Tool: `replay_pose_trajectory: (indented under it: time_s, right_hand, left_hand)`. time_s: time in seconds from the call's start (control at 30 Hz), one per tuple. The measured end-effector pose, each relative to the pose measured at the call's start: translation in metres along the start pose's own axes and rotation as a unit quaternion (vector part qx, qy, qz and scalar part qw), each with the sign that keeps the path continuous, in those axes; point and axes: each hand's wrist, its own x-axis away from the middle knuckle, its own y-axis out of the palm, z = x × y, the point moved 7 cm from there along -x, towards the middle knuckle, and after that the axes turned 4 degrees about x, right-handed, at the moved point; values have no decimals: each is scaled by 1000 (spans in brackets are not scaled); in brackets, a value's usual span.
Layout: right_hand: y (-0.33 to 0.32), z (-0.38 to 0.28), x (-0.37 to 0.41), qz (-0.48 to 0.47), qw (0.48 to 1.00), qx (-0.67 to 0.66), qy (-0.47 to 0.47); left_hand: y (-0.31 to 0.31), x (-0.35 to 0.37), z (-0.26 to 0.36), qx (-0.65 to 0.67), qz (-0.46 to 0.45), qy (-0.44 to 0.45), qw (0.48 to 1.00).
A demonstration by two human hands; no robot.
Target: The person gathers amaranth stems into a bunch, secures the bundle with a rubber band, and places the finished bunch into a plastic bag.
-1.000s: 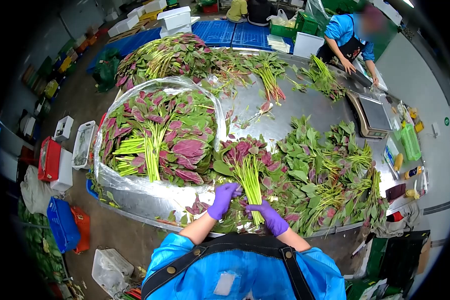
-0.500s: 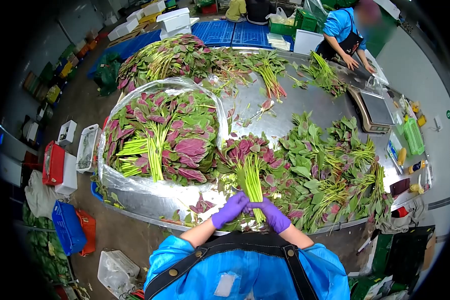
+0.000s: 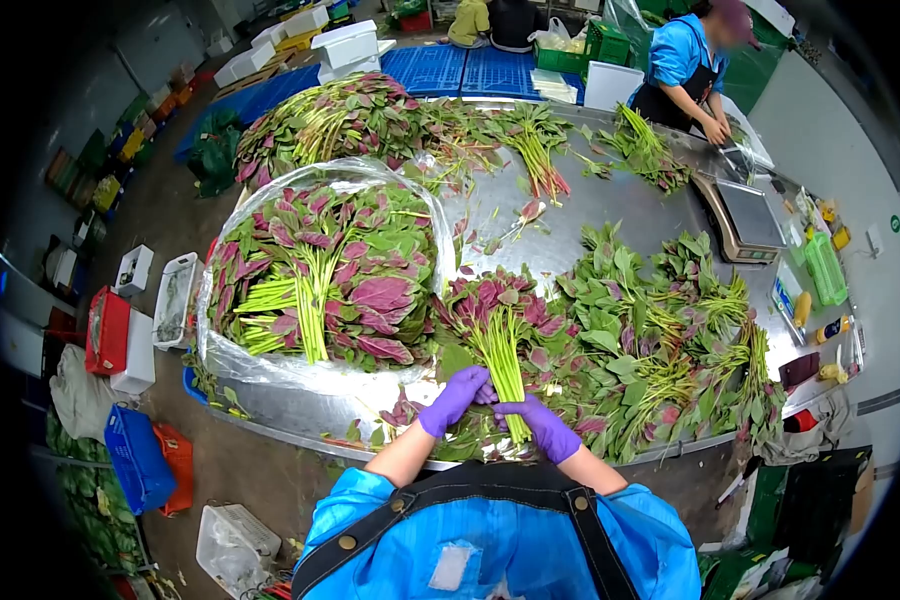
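A bunch of red-and-green amaranth [image 3: 505, 360] lies at the table's near edge, leaves away from me and pale green stems towards me. My right hand [image 3: 542, 425], in a purple glove, is closed around the lower stems, its thumb across them. My left hand [image 3: 454, 402], gloved alike, is just left of the stems with its fingers curled in. What those fingers hold, if anything, is hidden. A broad green leaf [image 3: 456, 360] shows right above the left hand. Left of the bunch, a clear plastic liner [image 3: 270, 368] surrounds a heap of amaranth [image 3: 380, 300].
More amaranth bunches [image 3: 660, 350] cover the metal table [image 3: 620, 205] to the right. A larger pile [image 3: 330, 120] lies at the far left. A scale [image 3: 750, 220] stands at the right edge, near a co-worker [image 3: 685, 75]. Crates [image 3: 135, 455] are on the floor at left.
My left hand has shifted slightly up and left, off the stems, and a green leaf now shows above it. My right hand keeps its grip. The co-worker's hands have come together.
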Motion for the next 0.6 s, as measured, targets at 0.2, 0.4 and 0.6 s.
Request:
replay_pose_trajectory:
  time_s: [0.2,0.4,0.6]
  right_hand:
    - [-1,3,-4,-29,999,-14,-7]
    - [1,5,-6,-13,1000,14,-18]
    - [-5,11,-8,-5,1000,31,-4]
  left_hand:
    - [14,72,-12,-167,-313,-103,929]
    - [-43,9,33,-162,143,136,967]
    - [-29,-19,55,-407,176,182,878]
